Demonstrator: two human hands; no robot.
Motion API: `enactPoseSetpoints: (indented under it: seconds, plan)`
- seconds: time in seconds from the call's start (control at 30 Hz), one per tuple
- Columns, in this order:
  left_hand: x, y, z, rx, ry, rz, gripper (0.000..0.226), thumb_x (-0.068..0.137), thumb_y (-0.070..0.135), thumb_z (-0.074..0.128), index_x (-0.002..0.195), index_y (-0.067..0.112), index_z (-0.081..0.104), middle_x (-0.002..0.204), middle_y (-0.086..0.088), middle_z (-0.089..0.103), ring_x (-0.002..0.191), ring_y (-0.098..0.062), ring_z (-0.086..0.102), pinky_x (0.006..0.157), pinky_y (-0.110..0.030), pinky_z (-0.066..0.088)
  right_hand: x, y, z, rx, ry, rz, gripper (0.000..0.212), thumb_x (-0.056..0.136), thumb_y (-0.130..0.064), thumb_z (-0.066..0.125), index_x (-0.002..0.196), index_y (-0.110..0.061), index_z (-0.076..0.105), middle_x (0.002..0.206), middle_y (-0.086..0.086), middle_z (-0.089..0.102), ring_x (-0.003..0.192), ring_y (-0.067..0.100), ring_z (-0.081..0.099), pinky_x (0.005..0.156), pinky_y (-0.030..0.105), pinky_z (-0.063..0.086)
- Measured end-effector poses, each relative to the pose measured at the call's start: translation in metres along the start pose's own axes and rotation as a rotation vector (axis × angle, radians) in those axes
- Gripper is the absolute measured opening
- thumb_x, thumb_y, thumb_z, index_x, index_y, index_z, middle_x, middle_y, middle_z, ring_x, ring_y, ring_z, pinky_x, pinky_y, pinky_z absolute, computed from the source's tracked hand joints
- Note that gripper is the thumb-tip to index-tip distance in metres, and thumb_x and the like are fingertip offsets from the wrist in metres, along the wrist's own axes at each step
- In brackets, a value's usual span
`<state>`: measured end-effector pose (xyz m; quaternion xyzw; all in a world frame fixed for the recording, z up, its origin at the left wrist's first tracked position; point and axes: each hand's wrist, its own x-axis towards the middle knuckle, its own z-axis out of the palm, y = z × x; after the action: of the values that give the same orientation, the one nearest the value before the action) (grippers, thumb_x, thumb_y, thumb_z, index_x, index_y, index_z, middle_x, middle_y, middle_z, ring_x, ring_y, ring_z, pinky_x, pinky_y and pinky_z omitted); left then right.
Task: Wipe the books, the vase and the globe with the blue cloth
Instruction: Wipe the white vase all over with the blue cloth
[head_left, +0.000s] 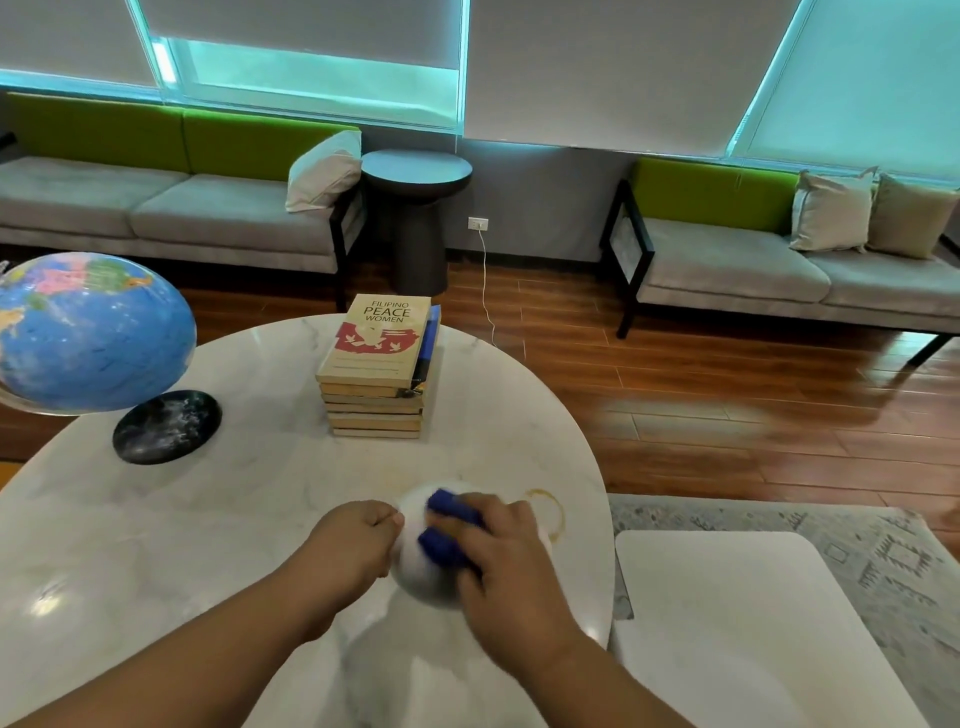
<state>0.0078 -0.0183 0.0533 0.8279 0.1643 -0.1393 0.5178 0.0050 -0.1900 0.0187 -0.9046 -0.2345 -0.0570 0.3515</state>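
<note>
Here the white vase (415, 582) stands on the near part of the round marble desk (208, 519), a little right of its middle, and both hands are on it. The left hand (358, 540) grips the vase from the left, its fingers curled against the side. The right hand (501, 558) comes over from the right with its fingers closed round the blue cloth (449, 525), bunched in the grasp and pressed onto the top and right of the vase. Two folds of the cloth show past the fingers. The vase and the cloth are slightly blurred.

Just right of the vase a brownish ring stain (550, 512) marks the desk top. Farther back, near the middle of the desk, the books (376, 374) lie in a flat stack, well apart from the hands; the top cover reads "Filipino Peace Women". At the far left the globe (93, 332) tilts above its dark round base (167, 427), which rests on the desk.

To the right of the desk, a white low table (727, 597) stands on a patterned rug (883, 551). Grey sofas (208, 213) with green backs line the far wall, with a dark round side table (415, 171) between them.
</note>
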Motion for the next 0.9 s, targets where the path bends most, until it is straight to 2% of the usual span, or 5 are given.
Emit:
enactPoseSetpoints:
  seconds: [0.13, 0.3, 0.43, 0.67, 0.9]
  plan:
    - [0.003, -0.005, -0.004, -0.023, -0.013, -0.013, 0.035, 0.098, 0.026, 0.050, 0.070, 0.006, 0.052, 0.062, -0.007, 0.047, 0.060, -0.018, 0.039, 0.057, -0.028, 0.035, -0.030, 0.013, 0.019, -0.101, 0.083, -0.203, 0.036, 0.079, -0.025, 0.054, 0.110, -0.039, 0.066, 0.129, -0.022, 0.046, 0.103, 0.010, 0.042, 0.092, 0.019, 0.042]
    - [0.003, -0.018, -0.010, -0.005, -0.003, 0.032, 0.033, 0.096, 0.024, 0.055, 0.071, 0.003, 0.048, 0.062, -0.005, 0.042, 0.058, -0.017, 0.034, 0.057, -0.027, 0.028, -0.041, 0.039, 0.015, 0.418, 0.302, 0.407, 0.046, 0.081, -0.016, 0.062, 0.102, -0.057, 0.065, 0.119, -0.032, 0.047, 0.112, -0.009, 0.047, 0.104, 0.017, 0.036]
    - [-0.001, -0.021, -0.009, 0.165, -0.029, 0.165, 0.027, 0.095, 0.023, 0.056, 0.074, 0.005, 0.055, 0.058, 0.005, 0.046, 0.055, -0.010, 0.042, 0.053, -0.019, 0.034, -0.027, 0.049, 0.004, 0.565, 0.287, 0.737, 0.044, 0.089, -0.005, 0.053, 0.100, -0.046, 0.061, 0.115, -0.024, 0.050, 0.111, 0.009, 0.053, 0.102, 0.033, 0.043]
    - [0.003, -0.025, -0.012, -0.013, -0.133, 0.074, 0.018, 0.094, 0.023, 0.059, 0.087, 0.009, 0.069, 0.063, -0.002, 0.059, 0.061, -0.012, 0.051, 0.061, -0.023, 0.042, -0.036, 0.024, 0.001, 0.550, 0.131, 0.337, 0.051, 0.082, 0.004, 0.064, 0.099, -0.043, 0.072, 0.111, -0.025, 0.053, 0.112, -0.001, 0.052, 0.098, 0.013, 0.040]
    - [-0.001, -0.026, -0.013, -0.064, -0.208, 0.011, 0.033, 0.094, 0.020, 0.059, 0.062, 0.011, 0.053, 0.058, -0.007, 0.057, 0.052, -0.011, 0.047, 0.055, -0.020, 0.039, -0.034, 0.056, 0.001, 0.516, 0.243, 0.683, 0.046, 0.089, -0.004, 0.057, 0.103, -0.048, 0.062, 0.115, -0.021, 0.050, 0.106, 0.002, 0.053, 0.105, 0.034, 0.042]
